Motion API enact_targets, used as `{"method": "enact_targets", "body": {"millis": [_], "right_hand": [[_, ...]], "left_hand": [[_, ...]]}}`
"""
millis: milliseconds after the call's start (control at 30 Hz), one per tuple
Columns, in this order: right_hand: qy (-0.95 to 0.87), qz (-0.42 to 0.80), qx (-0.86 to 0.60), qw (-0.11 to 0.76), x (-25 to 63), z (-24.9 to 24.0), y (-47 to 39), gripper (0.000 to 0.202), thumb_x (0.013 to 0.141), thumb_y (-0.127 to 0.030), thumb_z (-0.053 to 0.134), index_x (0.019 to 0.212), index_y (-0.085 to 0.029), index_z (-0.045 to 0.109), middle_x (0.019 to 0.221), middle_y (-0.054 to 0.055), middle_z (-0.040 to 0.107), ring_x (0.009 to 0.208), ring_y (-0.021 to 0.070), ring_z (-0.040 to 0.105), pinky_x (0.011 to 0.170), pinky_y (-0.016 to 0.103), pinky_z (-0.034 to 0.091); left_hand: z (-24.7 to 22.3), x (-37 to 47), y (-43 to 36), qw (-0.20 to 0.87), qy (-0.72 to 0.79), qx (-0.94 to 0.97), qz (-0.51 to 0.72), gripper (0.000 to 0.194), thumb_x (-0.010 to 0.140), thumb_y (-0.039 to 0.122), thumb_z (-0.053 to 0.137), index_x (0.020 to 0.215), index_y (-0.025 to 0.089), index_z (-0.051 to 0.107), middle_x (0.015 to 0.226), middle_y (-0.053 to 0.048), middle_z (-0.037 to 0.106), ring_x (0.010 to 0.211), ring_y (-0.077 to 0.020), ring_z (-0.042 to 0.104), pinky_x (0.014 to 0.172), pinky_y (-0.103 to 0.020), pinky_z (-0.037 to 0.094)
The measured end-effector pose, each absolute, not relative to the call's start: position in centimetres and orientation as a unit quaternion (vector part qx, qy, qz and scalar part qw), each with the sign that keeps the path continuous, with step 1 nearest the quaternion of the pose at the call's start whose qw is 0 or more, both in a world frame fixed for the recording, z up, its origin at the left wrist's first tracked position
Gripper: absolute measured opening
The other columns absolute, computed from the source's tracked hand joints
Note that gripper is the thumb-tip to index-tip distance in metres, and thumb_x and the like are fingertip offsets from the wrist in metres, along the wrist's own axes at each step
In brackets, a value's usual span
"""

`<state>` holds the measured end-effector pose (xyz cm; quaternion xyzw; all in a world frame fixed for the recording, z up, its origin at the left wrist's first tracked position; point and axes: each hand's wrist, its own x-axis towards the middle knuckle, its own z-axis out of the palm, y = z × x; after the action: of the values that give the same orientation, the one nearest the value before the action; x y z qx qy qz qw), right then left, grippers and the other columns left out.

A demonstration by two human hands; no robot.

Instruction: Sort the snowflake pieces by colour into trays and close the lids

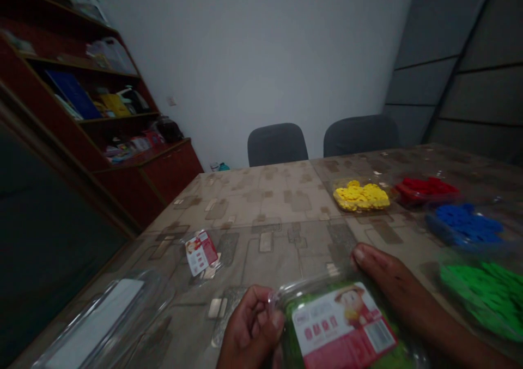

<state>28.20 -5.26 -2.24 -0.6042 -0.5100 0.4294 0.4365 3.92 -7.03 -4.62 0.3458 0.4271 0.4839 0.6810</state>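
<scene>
Low in the head view is a clear plastic box [335, 325] with a red and white label and green contents showing through its cover. My left hand [254, 325] grips its left edge, fingers curled and thumb on the rim. My right hand [386, 279] holds the far right corner and side, fingertips curled over the edge. The box's near side is cut off by the picture's bottom. Just right of my right forearm stands an open clear tray of bright green flat pieces [486, 295].
Trays of yellow pieces [362, 196], red pieces [427, 189] and blue pieces [468, 224] stand along the table's right. A labelled clear plastic piece [202, 253] lies left of centre. Long clear plastic packaging [98, 325] is at the near left. Two grey chairs [278, 144] stand behind.
</scene>
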Motion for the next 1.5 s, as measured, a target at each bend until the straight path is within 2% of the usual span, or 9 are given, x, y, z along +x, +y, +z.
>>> {"method": "enact_targets", "body": {"millis": [67,200,367,567,700,1033,1233,1400,1500], "right_hand": [[-0.507,0.435,-0.611,0.424,28.3,-2.7,-4.8,0.055,0.072,-0.079,0.050,0.062,-0.025,0.042,0.061,-0.003,0.041,0.058,0.0173,0.043,0.050,0.027,0.040],[-0.506,0.451,-0.613,0.406,28.4,-3.0,-4.4,0.056,0.073,-0.080,0.049,0.063,-0.025,0.041,0.061,-0.003,0.040,0.057,0.0164,0.041,0.050,0.026,0.039],[-0.495,0.452,-0.612,0.420,28.1,-2.3,-4.6,0.057,0.070,-0.081,0.050,0.063,-0.025,0.044,0.062,-0.001,0.045,0.060,0.0186,0.047,0.054,0.029,0.042],[-0.490,0.497,-0.605,0.383,28.4,-3.0,-3.9,0.059,0.066,-0.080,0.056,0.064,-0.023,0.042,0.059,-0.006,0.040,0.053,0.0127,0.041,0.048,0.024,0.035],[-0.460,0.536,-0.597,0.380,28.3,-2.4,-3.8,0.062,0.060,-0.082,0.060,0.064,-0.022,0.043,0.061,-0.005,0.044,0.057,0.0136,0.046,0.054,0.025,0.040],[-0.425,0.582,-0.563,0.404,27.9,-2.7,-3.5,0.056,0.062,-0.073,0.066,0.063,-0.023,0.040,0.052,-0.008,0.042,0.044,0.0090,0.038,0.045,0.022,0.030],[-0.429,0.600,-0.548,0.395,28.1,-2.6,-3.2,0.057,0.059,-0.074,0.068,0.061,-0.022,0.045,0.050,-0.007,0.045,0.044,0.0099,0.042,0.045,0.023,0.033],[-0.417,0.598,-0.542,0.417,28.2,-2.7,-4.0,0.054,0.068,-0.071,0.066,0.067,-0.022,0.044,0.056,-0.007,0.049,0.048,0.0102,0.046,0.048,0.022,0.037],[-0.426,0.595,-0.537,0.420,28.2,-2.8,-4.0,0.056,0.067,-0.074,0.065,0.066,-0.021,0.045,0.056,-0.006,0.049,0.049,0.0104,0.047,0.048,0.022,0.037]], "left_hand": [[-5.1,3.9,-6.4,0.693,0.427,0.337,0.473,0.040,0.060,0.043,0.088,0.079,0.017,0.065,0.065,0.002,0.062,0.056,-0.0099,0.059,0.054,-0.019,0.047],[-5.5,3.8,-5.7,0.710,0.432,0.326,0.451,0.040,0.064,0.045,0.085,0.079,0.017,0.063,0.054,0.006,0.058,0.034,-0.0037,0.043,0.035,-0.014,0.033],[-5.4,4.0,-5.7,0.703,0.431,0.338,0.453,0.044,0.061,0.048,0.086,0.077,0.016,0.061,0.053,0.006,0.059,0.029,-0.0025,0.043,0.031,-0.013,0.031],[-5.3,4.1,-5.8,0.698,0.443,0.327,0.458,0.044,0.059,0.047,0.087,0.077,0.015,0.062,0.052,0.007,0.059,0.029,-0.0020,0.043,0.031,-0.012,0.032],[-5.1,4.1,-5.9,0.704,0.446,0.320,0.450,0.045,0.060,0.049,0.086,0.078,0.016,0.062,0.049,0.008,0.055,0.028,-0.0023,0.040,0.030,-0.013,0.030],[-5.4,3.9,-5.8,0.707,0.434,0.338,0.445,0.040,0.068,0.047,0.082,0.085,0.015,0.062,0.046,0.008,0.053,0.031,-0.0020,0.035,0.031,-0.013,0.025],[-5.9,3.8,-5.5,0.704,0.430,0.338,0.453,0.042,0.065,0.044,0.085,0.087,0.015,0.064,0.065,0.001,0.064,0.049,-0.0095,0.056,0.046,-0.017,0.041],[-5.9,3.7,-5.6,0.715,0.423,0.335,0.445,0.041,0.067,0.043,0.084,0.091,0.016,0.064,0.069,0.002,0.063,0.050,-0.0076,0.053,0.055,-0.022,0.045],[-6.3,3.5,-5.6,0.723,0.422,0.325,0.440,0.042,0.068,0.044,0.083,0.093,0.017,0.064,0.071,0.002,0.063,0.052,-0.0084,0.054,0.051,-0.019,0.039]]}}
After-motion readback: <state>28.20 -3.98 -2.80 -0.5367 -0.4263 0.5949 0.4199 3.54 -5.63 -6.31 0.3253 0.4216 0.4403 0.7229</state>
